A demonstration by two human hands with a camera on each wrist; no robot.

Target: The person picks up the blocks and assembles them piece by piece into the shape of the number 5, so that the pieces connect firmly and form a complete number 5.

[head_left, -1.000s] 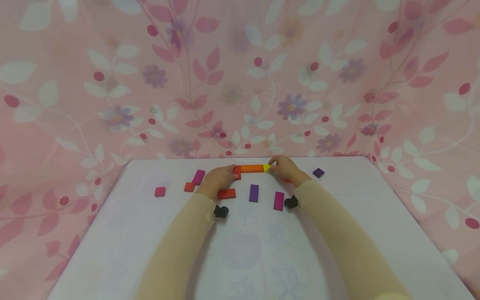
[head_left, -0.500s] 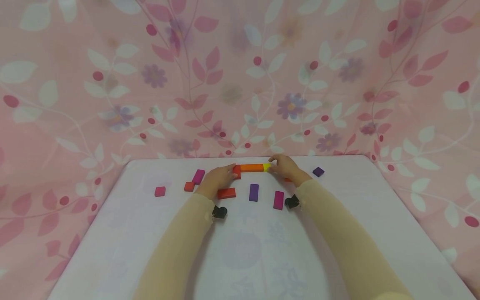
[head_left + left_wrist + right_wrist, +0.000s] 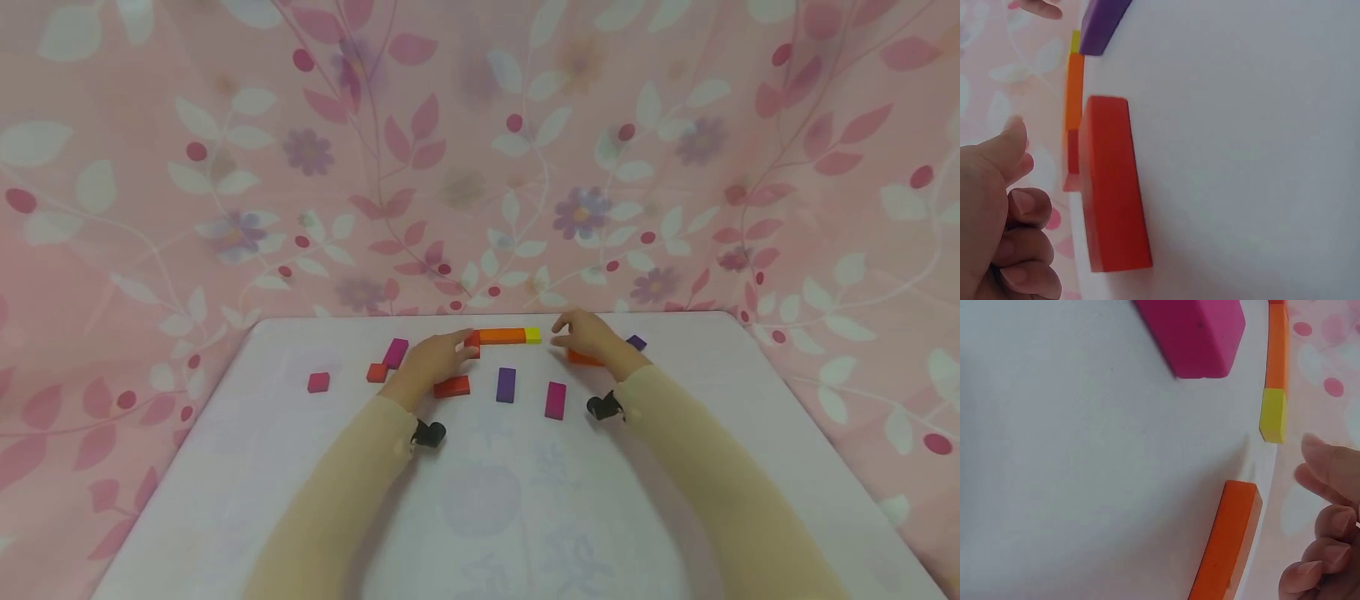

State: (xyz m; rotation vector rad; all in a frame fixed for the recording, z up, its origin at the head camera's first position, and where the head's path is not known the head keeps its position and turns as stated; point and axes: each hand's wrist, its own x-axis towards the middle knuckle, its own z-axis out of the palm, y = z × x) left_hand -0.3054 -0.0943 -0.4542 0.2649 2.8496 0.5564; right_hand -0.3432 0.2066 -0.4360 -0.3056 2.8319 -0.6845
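Note:
Toward the back of the table, a long orange block (image 3: 502, 337) lies in line between a red block (image 3: 472, 344) and a small yellow block (image 3: 532, 336). My left hand (image 3: 435, 360) is at the red block, thumb and forefinger near its sides; in the left wrist view a gap shows between the thumb (image 3: 1017, 134) and that block. A larger red block (image 3: 1115, 187) lies below this hand. My right hand (image 3: 588, 335) stands apart to the right of the yellow block, fingers loosely bent and holding nothing. Under it lies another orange block (image 3: 1225, 544), partly hidden in the head view.
A purple block (image 3: 506, 385) and a magenta block (image 3: 556, 401) lie nearer to me. At the left are another magenta block (image 3: 395, 353), a small orange-red block (image 3: 377, 372) and a pink block (image 3: 318, 382). A dark purple block (image 3: 637, 342) lies right. Patterned cloth (image 3: 480, 167) hangs behind.
My right hand has moved right, off the yellow block, uncovering it and more of the orange block. The left wrist has shifted slightly left, its fingertips still by the red block.

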